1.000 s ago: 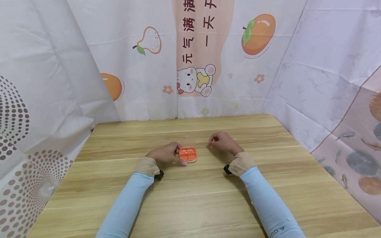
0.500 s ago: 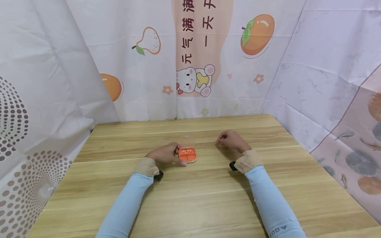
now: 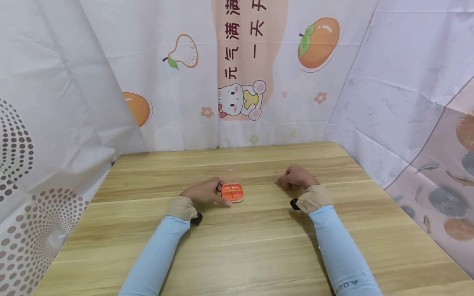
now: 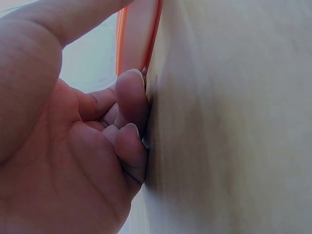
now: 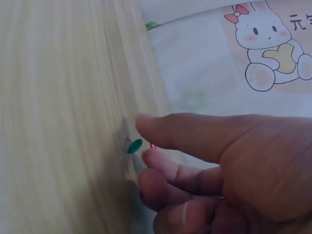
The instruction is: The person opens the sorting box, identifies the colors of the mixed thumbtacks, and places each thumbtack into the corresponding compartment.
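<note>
My left hand [image 3: 206, 190] grips the left side of a small orange pill box [image 3: 232, 192], thumb at its near edge and fingers at its far left. The box has a cross divider, and its clear lid [image 3: 231, 176] lies open behind it. Small specks show in its rear compartments. In the left wrist view the curled fingertips [image 4: 130, 95] meet the tabletop beside the orange wall. My right hand [image 3: 297, 176] is low over the table. A green thumbtack [image 5: 135, 146] lies just ahead of the gap between its thumb and index finger.
A small reddish thing [image 5: 152, 146] shows behind the right thumb. Another tiny object [image 3: 275, 173] lies on the wooden table [image 3: 237, 246] left of that hand. Printed curtains [image 3: 174, 94] stand along the back and both sides.
My right hand has moved to the right, away from the pill box, and lower toward the table. A tiny object now shows to its left. The left hand stays on the box.
</note>
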`<state>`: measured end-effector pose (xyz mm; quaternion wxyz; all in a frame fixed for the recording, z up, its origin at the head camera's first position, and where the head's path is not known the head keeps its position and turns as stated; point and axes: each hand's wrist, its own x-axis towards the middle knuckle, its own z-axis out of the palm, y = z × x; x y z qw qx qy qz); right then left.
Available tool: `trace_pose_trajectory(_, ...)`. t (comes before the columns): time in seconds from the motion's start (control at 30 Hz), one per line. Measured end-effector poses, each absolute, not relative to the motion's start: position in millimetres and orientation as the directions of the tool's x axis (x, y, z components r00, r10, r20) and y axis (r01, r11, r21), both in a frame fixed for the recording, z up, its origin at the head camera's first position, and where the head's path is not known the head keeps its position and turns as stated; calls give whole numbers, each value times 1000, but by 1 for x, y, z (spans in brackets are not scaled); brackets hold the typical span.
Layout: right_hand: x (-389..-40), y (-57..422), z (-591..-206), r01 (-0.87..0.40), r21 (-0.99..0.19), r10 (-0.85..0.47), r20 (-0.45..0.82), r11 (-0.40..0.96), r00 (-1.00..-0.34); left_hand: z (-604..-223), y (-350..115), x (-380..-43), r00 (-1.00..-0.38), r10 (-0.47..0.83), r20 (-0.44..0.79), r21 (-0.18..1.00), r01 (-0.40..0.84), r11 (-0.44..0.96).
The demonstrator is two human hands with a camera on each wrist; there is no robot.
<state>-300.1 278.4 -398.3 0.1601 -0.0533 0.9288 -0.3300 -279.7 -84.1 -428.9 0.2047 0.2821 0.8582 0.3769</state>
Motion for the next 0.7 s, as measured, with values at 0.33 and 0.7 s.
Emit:
trace_pose_trajectory(0.33,-303,280,-400,26,-645,-214,-290,764,-933,-429,-84,-279,-756,639,-140,768,325,552)
trace_pose_trajectory(0.7,-303,287,-398,82,-686,-162,-284,723,-945,-428,-85,-279,-757,640,-132,763,335,553)
